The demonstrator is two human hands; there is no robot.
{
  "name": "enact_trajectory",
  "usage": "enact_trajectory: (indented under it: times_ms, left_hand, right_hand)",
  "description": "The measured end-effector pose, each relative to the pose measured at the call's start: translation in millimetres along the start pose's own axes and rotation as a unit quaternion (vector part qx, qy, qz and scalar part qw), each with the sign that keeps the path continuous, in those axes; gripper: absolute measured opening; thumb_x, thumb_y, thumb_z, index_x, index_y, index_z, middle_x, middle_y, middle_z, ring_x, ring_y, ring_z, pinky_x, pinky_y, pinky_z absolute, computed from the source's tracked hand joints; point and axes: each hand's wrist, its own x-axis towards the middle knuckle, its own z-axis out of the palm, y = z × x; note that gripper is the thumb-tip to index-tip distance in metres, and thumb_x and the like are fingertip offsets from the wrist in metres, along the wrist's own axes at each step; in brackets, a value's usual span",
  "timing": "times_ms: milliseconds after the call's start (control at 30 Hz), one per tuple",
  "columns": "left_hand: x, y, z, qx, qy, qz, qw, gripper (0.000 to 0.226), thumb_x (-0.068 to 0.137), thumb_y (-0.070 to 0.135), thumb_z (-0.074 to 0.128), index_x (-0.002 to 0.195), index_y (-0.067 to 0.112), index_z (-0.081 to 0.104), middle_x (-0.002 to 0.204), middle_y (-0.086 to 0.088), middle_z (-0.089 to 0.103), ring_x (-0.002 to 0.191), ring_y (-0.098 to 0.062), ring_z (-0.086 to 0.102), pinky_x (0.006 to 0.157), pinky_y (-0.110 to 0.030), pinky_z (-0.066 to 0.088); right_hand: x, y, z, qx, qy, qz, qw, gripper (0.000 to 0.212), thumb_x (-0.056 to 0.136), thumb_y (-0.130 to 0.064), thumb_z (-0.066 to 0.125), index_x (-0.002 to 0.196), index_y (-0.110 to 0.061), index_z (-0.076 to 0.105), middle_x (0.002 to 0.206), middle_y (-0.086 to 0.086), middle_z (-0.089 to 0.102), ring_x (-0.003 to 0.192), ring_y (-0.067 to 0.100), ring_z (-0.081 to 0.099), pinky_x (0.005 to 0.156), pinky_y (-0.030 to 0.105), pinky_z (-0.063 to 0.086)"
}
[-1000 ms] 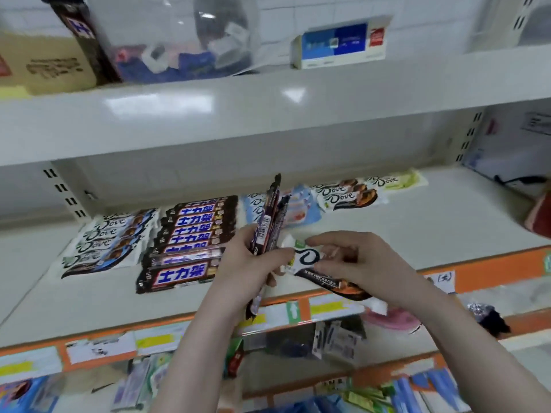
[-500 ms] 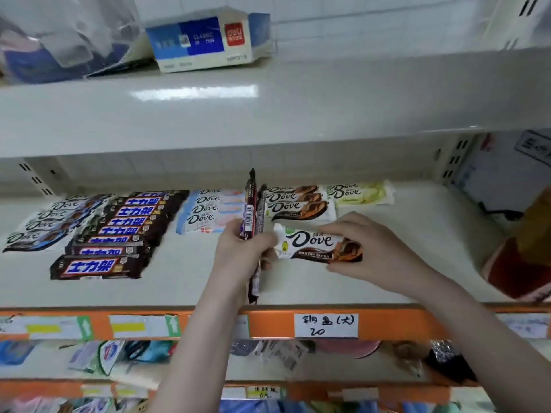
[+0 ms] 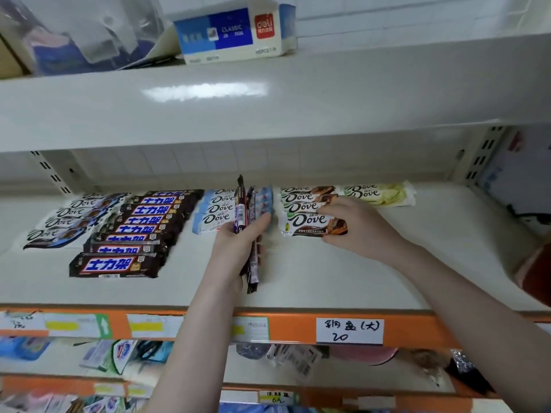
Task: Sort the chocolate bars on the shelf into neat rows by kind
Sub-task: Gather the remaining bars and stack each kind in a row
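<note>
Dove bar (image 3: 313, 224) flat on the shelf (image 3: 343, 272), long axis left-right, at the front of the brown Dove row (image 3: 307, 198). Pinched at its right end by the right hand (image 3: 354, 223). Gripped upright in the left hand (image 3: 241, 242): several bars (image 3: 246, 210), on edge, ends up. Further left, Snickers row (image 3: 134, 231). Orange price rail (image 3: 292, 326) below.

- We see bare shelf (image 3: 343, 278) below both hands and to the right of the right hand (image 3: 354, 225).
- Left of the left hand (image 3: 238, 248), the Snickers row (image 3: 134, 234) blocks passage.
- The upper shelf (image 3: 268, 99) caps us overhead.
</note>
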Motion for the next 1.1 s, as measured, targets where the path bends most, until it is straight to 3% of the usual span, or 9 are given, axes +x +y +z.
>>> enact_trajectory:
  times_ms: [333, 567, 1100]
  left_hand:
    - [10.5, -0.1, -7.7, -0.001, -0.050, -0.012, 0.999, 0.023, 0.078, 0.026, 0.073, 0.081, 0.014, 0.054, 0.061, 0.000, 0.054, 0.045, -0.010, 0.049, 0.038, -0.019, 0.039]
    - [14.3, 0.0, -9.0, 0.003, -0.062, -0.017, 0.998, 0.021, 0.077, 0.024, 0.073, 0.078, 0.014, 0.055, 0.053, 0.005, 0.056, 0.042, -0.008, 0.050, 0.039, -0.019, 0.039]
    - [13.2, 3.0, -18.6, 0.012, -0.068, -0.012, 0.998, 0.011, 0.081, 0.021, 0.068, 0.084, 0.016, 0.059, 0.064, 0.003, 0.063, 0.050, -0.008, 0.057, 0.047, -0.019, 0.043]
  right_hand:
    - [7.4, 4.0, 14.1, -0.030, -0.025, 0.026, 0.999, 0.042, 0.078, -0.025, 0.069, 0.118, -0.016, 0.061, 0.113, 0.003, 0.062, 0.109, 0.024, 0.048, 0.096, 0.035, 0.034]
    - [5.9, 2.2, 17.4, -0.035, -0.021, 0.034, 0.999, 0.039, 0.082, -0.021, 0.065, 0.120, -0.019, 0.060, 0.115, 0.003, 0.060, 0.110, 0.023, 0.046, 0.095, 0.032, 0.034]
    - [7.9, -1.8, 12.0, -0.049, 0.006, 0.042, 0.998, 0.043, 0.078, -0.022, 0.068, 0.120, -0.020, 0.058, 0.117, 0.000, 0.060, 0.112, 0.022, 0.046, 0.096, 0.032, 0.031]
